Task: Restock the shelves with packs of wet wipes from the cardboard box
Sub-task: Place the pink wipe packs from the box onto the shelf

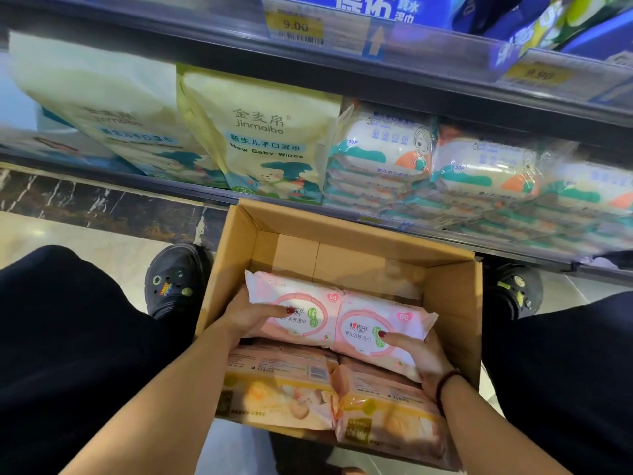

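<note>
An open cardboard box [448, 296] stands on the floor between my legs, below the shelf. Two pink wet wipe packs lie side by side over it. My left hand [248, 315] grips the left pink pack [301, 313] at its left end, thumb on top. My right hand [416, 354] grips the right pink pack [370, 332] at its right end, thumb on its face. Under them in the box lie more packs with orange and yellow print [284, 389].
The low shelf [191, 195] behind the box holds cream baby wipe bags [260, 138] and stacked teal-and-white packs [383, 156]. An upper shelf rail with price tags [296, 27] runs overhead. My dark shoes [174, 279] flank the box.
</note>
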